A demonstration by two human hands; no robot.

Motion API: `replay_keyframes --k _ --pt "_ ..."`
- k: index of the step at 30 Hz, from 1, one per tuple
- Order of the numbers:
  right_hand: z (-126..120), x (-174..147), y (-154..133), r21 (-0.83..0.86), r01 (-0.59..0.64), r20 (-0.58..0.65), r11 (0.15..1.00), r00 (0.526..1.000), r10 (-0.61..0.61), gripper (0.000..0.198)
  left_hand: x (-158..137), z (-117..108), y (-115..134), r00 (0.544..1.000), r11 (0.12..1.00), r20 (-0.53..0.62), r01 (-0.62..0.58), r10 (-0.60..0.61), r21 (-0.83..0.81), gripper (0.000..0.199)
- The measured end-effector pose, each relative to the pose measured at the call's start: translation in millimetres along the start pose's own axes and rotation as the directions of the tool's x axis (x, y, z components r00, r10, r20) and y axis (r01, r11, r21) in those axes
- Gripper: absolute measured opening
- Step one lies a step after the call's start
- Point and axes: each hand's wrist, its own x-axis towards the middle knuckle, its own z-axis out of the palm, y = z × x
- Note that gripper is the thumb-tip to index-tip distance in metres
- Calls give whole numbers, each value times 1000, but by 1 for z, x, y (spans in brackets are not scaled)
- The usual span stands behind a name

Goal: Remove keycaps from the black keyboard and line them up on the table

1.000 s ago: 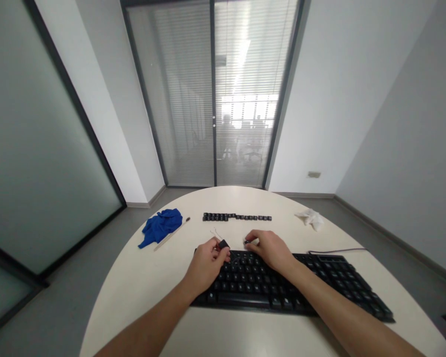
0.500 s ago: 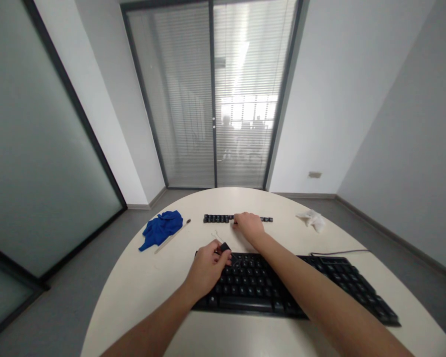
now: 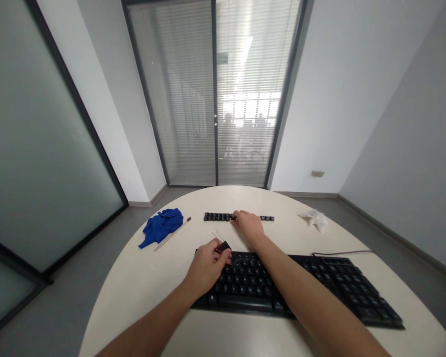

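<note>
A black keyboard point(image 3: 245, 290) lies across the near half of the table, its top row of keys partly gone from sight under my arms. My left hand point(image 3: 208, 265) is closed around a keycap puller point(image 3: 226, 246), which has a black handle and two thin wires pointing away from me. It hovers over the keyboard's left part. Farther off, my right hand point(image 3: 248, 227) reaches to a row of loose black keycaps point(image 3: 217, 216). Its thumb and fingers pinch a keycap in the middle of that row; the hand hides part of the row.
On the left lie a crumpled blue cloth point(image 3: 161, 226) and a thin brush point(image 3: 173, 234) with a dark tip. A crumpled white tissue point(image 3: 315, 219) rests at the right. The keyboard's cable point(image 3: 342, 252) runs toward the right edge of the round table point(image 3: 141, 292).
My right hand has shifted very slightly at the keycap row, its fingers lower on the keycap. My left hand stays where it was with the puller. The view has tilted a little.
</note>
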Motion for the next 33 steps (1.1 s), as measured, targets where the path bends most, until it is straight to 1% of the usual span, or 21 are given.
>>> replay_keyframes --k 16,24,28,33 --pt "9 6 0 42 6 -32 999 999 -5 24 1 0 -1 1000 1000 -1 -5 5 11 19" --pt "9 3 13 97 3 -65 995 998 3 25 1 0 -3 1000 1000 2 -16 16 8 20" --pt "5 0 23 109 4 -101 994 995 7 26 1 -1 -3 1000 1000 5 -3 3 4 21" --pt "8 1 28 85 65 -185 994 982 -48 37 1 -1 -2 1000 1000 7 -2 2 13 20"
